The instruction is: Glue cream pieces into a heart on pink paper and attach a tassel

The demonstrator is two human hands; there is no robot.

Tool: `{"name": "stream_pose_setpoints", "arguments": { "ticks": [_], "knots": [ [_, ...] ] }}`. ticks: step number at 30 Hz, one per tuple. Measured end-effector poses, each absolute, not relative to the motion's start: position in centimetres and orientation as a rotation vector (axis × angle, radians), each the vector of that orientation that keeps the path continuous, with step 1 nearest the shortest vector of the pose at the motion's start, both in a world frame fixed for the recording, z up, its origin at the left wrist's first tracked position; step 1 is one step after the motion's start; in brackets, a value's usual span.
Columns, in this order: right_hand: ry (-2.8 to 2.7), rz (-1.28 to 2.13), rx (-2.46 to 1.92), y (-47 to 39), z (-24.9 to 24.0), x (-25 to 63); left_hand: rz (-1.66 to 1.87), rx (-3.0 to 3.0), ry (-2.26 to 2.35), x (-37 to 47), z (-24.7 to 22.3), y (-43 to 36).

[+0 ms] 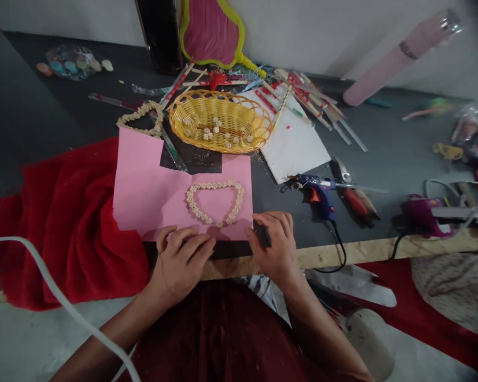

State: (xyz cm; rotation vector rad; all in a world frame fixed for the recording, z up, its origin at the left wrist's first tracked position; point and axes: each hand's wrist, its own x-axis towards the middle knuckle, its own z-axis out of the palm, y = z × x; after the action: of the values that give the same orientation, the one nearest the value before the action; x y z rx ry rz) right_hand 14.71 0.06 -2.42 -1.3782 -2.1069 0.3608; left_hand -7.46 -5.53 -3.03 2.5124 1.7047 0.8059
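A pink sheet [143, 185] lies on the dark table with a heart-like outline of small pale pieces [190, 198] on its right part. My left hand [183, 260] rests at the sheet's front edge, fingers apart and holding nothing. At the sheet's right front corner is my right hand [276, 244], its thumb and fingers apart, with nothing between them. Behind the sheet stands a yellow wicker basket [221, 146] with several pale cubes inside. A second outline of pale pieces [159, 114] lies at the sheet's back left corner.
A blue glue gun [322, 199] and red-handled pliers [354, 201] lie to the right. A red cloth [75, 228] covers the left front edge. White paper [295, 143], scattered sticks [306, 98] and a pink bottle [386, 71] are farther back. A white cable [56, 292] crosses the lower left.
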Motion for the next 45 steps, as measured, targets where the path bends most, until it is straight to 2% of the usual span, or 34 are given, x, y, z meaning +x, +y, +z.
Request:
{"name": "stream_pose_setpoints", "arguments": {
  "ticks": [15, 34, 45],
  "knots": [
    [-2.212, 0.394, -1.348, -1.0, -2.7, 15.1, 0.612, 2.637, 1.826, -6.2, -3.0, -4.8],
    [-2.348, 0.287, -1.384, 0.9, -3.1, 12.6, 0.555, 2.668, 1.771, -6.6, -3.9, -4.9],
    [-2.348, 0.342, -1.374, 0.9, -3.4, 12.8, 0.570, 2.687, 1.761, -6.6, -3.9, -5.0]
  ]
}}
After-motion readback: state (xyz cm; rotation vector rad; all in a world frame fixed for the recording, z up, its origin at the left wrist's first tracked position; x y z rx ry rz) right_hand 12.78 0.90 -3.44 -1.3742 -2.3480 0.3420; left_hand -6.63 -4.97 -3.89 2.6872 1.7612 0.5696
